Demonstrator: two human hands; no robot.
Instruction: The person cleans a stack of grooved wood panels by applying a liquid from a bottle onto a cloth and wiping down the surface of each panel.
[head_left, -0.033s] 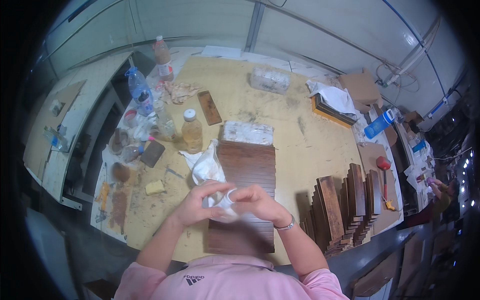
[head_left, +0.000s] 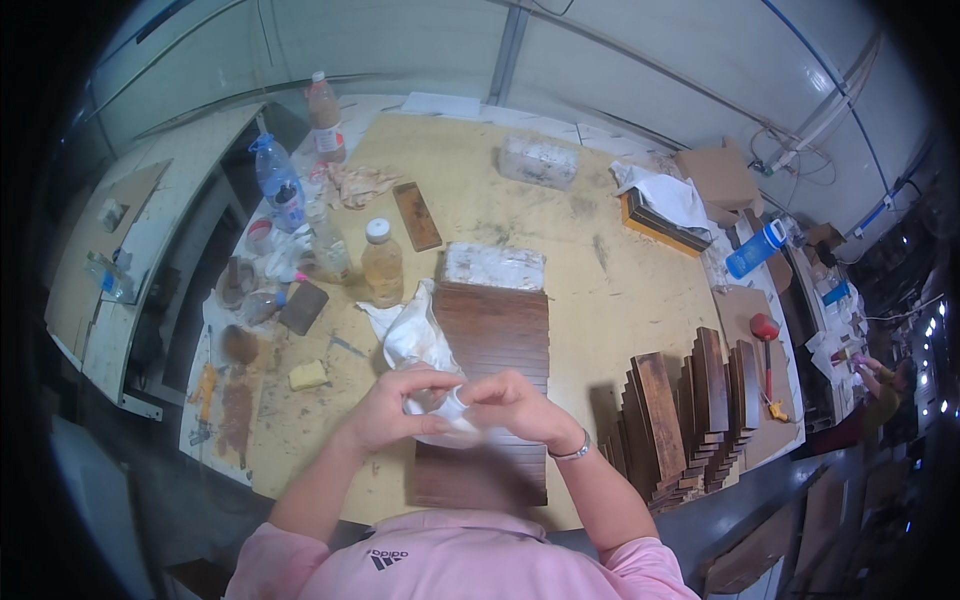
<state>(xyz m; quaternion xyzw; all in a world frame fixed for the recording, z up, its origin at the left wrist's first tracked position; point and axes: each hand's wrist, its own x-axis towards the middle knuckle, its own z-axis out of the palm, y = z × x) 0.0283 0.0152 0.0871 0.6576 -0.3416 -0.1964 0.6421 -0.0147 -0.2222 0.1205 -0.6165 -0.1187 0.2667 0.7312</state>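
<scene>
Both my hands are over a row of dark brown wooden strips [head_left: 490, 350] laid side by side on the table. Between them is a small white cloth [head_left: 455, 434], bunched up and slightly blurred. My left hand [head_left: 398, 408] grips its left side with thumb and fingers. My right hand [head_left: 518, 408] pinches the other side. Just beyond my left hand, a larger white rag [head_left: 412, 335] lies partly over the strips' left edge; whether it joins the held cloth I cannot tell. A white-wrapped block [head_left: 495, 266] sits at the strips' far end.
Left stand a capped jar of amber liquid [head_left: 382, 265], several bottles, a dark block [head_left: 304, 307] and a yellow sponge [head_left: 308, 375]. Stacked wooden strips [head_left: 660, 415] rise at right, beside a red-headed mallet [head_left: 766, 345]. Farther back are another wrapped block [head_left: 538, 162] and a blue bottle [head_left: 757, 250].
</scene>
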